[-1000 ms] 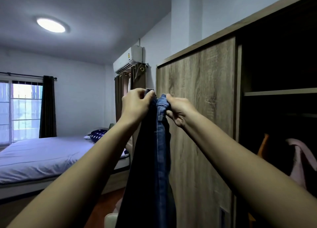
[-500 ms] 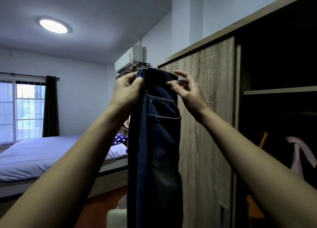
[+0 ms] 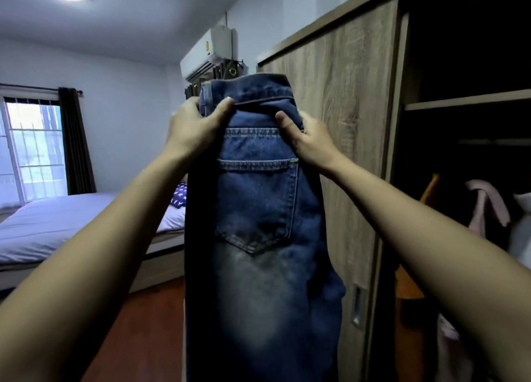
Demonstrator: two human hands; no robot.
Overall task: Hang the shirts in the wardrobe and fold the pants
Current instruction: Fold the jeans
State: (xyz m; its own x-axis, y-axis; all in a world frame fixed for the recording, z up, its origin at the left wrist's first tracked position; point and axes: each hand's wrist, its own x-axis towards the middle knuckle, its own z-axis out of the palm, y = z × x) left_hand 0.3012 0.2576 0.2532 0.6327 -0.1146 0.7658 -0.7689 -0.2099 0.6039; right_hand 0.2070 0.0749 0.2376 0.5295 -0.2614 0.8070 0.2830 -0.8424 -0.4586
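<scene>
Jeans of faded blue denim [image 3: 258, 209] hang before the wood-grain wardrobe door [image 3: 344, 100], back pocket toward me | I see the left hand [image 3: 192, 129] curled round the waistband's left edge | right hand [image 3: 309, 141] pinching its right edge, thumb in front | pink garment [image 3: 485, 206] hangs inside wardrobe

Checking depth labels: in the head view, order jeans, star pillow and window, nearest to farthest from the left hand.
1. jeans, gripped by the left hand.
2. star pillow, on the bed behind.
3. window, far left.
</scene>
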